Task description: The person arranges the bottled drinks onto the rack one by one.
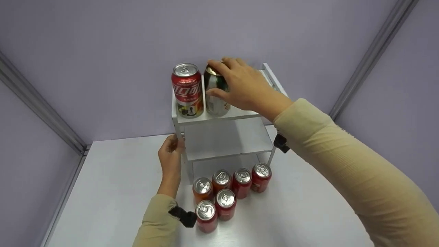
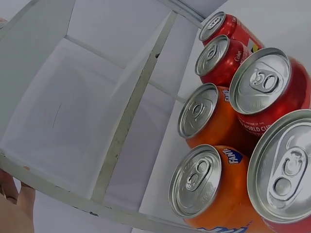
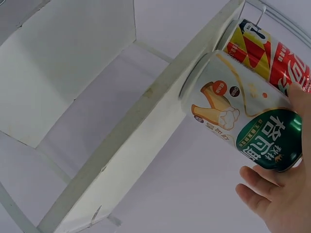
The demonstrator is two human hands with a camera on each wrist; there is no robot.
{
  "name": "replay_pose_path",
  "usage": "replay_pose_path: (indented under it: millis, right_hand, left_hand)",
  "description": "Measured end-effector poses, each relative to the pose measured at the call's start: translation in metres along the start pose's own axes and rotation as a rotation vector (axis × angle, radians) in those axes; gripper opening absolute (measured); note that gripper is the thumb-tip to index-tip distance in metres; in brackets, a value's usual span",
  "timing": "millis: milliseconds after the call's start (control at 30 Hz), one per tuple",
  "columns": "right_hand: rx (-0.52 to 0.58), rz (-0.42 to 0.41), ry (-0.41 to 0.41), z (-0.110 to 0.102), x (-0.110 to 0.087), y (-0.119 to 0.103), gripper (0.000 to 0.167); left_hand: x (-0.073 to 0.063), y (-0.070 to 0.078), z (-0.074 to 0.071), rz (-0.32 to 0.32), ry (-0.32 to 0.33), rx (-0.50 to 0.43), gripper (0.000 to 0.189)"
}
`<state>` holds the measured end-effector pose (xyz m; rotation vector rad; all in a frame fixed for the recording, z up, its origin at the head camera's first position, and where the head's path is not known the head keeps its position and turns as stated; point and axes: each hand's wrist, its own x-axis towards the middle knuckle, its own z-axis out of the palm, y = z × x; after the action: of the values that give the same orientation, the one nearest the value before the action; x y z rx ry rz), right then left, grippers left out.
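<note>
On the top shelf of a small white rack (image 1: 214, 120), my right hand (image 1: 245, 84) holds a green and white can (image 3: 233, 102) from above. Its thumb lies along the can's side, and other fingers reach over the top. Just left of that can stands an upright red cola can (image 1: 187, 90), its side close to the held one. Lower down, my left hand (image 1: 170, 154) grips the rack's left front post, fingers curled at it; in the left wrist view only part of this hand (image 2: 17, 208) shows at the corner.
Several red cans (image 1: 225, 204) and orange Fanta cans (image 2: 209, 189) stand grouped on the white table (image 1: 113, 185) before the rack. The rack's middle shelf (image 1: 226, 137) lies below the top one. Grey-white walls (image 1: 120, 68) enclose the back and sides.
</note>
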<state>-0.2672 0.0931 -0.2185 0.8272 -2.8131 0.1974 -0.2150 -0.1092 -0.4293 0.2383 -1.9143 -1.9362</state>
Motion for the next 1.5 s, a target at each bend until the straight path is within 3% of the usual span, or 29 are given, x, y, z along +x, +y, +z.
replay_pose_path:
  millis: [67,200,300,600,833,1067,1233,1500]
  right_hand:
    - [-0.017,-0.059,-0.006,-0.002,0.001,0.004,0.074]
    - [-0.027,-0.212,0.005,-0.007,0.001,0.014,0.07]
    - [-0.033,-0.273,0.004,-0.01,-0.001,0.018,0.07]
    - [-0.135,-0.204,0.027,-0.02,-0.001,0.006,0.066]
    - [-0.23,-0.207,0.008,-0.027,0.003,0.0,0.07]
    - [-0.187,-0.311,0.0,-0.034,-0.002,0.014,0.077]
    - [-0.142,-0.358,0.009,-0.032,-0.005,0.018,0.07]
    - [-0.168,-0.276,0.001,-0.028,-0.006,0.007,0.064]
  left_hand:
    - [0.0,-0.001,-0.001,-0.014,0.007,-0.012,0.02]
    - [0.002,-0.002,-0.003,0.064,0.0,0.043,0.018]
    - [0.003,-0.004,-0.003,0.126,-0.019,0.114,0.012]
    - [0.003,-0.007,0.003,0.189,-0.04,0.134,0.007]
    - [0.001,-0.009,0.007,0.225,-0.014,0.124,0.01]
    - [0.0,-0.008,0.007,0.225,-0.009,0.139,0.01]
    - [0.0,-0.01,0.007,0.223,-0.026,0.121,0.01]
    - [-0.002,-0.008,0.007,0.205,-0.03,0.123,0.009]
